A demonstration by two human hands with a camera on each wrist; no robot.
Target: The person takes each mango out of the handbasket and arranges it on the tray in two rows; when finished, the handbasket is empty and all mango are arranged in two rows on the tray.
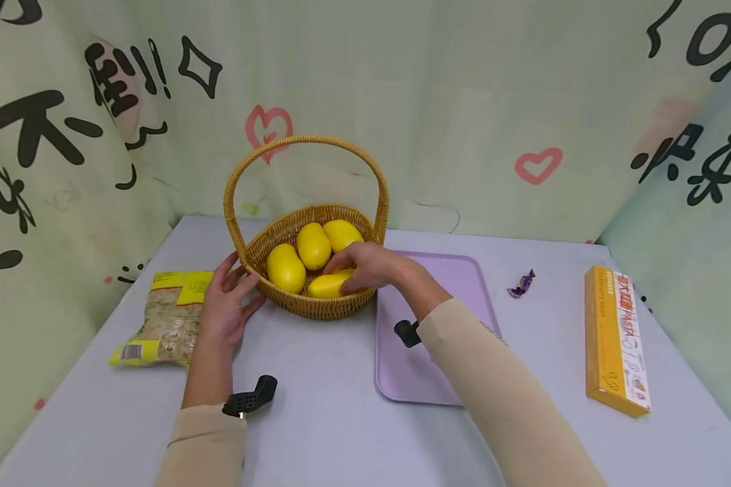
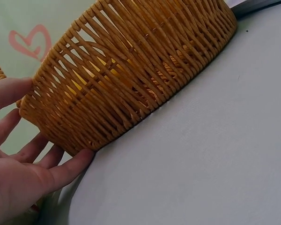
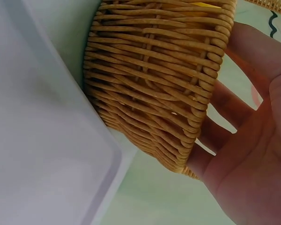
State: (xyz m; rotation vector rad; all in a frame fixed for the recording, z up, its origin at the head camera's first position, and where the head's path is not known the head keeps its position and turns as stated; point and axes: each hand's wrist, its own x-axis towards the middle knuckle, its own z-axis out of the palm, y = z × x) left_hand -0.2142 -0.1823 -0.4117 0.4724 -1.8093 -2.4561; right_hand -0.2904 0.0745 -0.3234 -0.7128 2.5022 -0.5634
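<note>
A wicker basket (image 1: 317, 309) with a tall arched handle stands on the table, holding several yellow mangoes (image 1: 286, 269). My right hand (image 1: 368, 266) reaches over its right rim and grips the front mango (image 1: 327, 285), thumb on one side and fingers on the other. In the right wrist view, the fingertips of my right hand (image 3: 253, 126) disappear behind the basket wall (image 3: 150, 79). At the basket's left end my left hand (image 1: 224, 304) holds the wicker. The left wrist view shows the spread fingers of my left hand (image 2: 28, 164) against the basket side (image 2: 126, 70).
Partly under my right forearm lies a purple tray (image 1: 396, 352), close to the basket. A yellow-labelled bag (image 1: 167, 325) is beside my left hand. Farther right are a purple-wrapped candy (image 1: 521, 283) and a yellow pasta box (image 1: 615, 338). Behind hangs a printed curtain (image 1: 438, 135).
</note>
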